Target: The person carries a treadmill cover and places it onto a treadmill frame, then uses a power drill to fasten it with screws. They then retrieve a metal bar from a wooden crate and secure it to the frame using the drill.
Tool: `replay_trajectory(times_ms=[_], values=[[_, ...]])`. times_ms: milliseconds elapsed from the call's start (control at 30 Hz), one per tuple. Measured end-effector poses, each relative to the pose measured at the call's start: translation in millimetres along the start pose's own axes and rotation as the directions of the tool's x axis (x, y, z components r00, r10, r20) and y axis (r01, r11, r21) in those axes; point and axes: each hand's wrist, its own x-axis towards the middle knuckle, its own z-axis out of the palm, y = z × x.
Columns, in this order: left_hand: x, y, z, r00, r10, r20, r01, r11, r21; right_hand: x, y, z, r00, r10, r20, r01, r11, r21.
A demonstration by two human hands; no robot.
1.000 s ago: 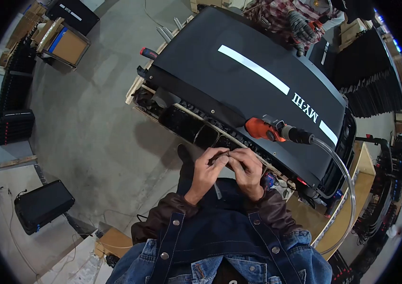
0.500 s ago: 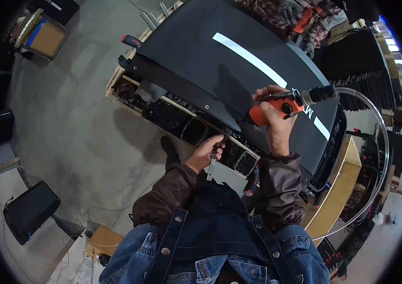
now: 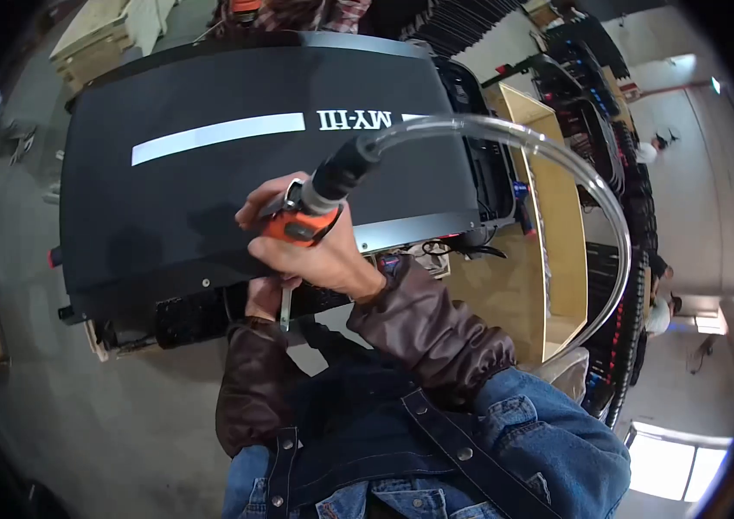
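My right hand is wrapped round an orange and black air screwdriver, with a clear hose fitted to its back end. The tool is over the near edge of a large black panel, which carries a white stripe and upside-down lettering; its tip is hidden by my hand. Just below, at the panel's edge, my left hand is closed on a flat metal bar that points towards me. Its fingertips are partly hidden under the edge. A screw head shows further left along that edge.
Parts bins sit under the panel's near edge. At the right stands a tan open-topped box, with dark stacked parts behind it. Beyond the panel is another person in a plaid sleeve. The hose loops across the right side.
My view has turned to the right and the panel appears more level. The screwdriver has come closer to my left hand at the panel's near edge. Both hands keep their holds.
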Motion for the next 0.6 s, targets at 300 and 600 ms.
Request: replay_trajectory(times_ms=[300,600], values=[[-4,8,-16,0.985,0.077,-0.152,-0.036,0.965,0.261,-5,6,-2,0.992,-0.108,0.06,0.118,0.975,-0.188],[-13,9,-19,0.973,0.141,-0.185,-0.077,0.945,0.317,-8,4,4,0.964,-0.203,0.169,0.242,0.937,-0.251]])
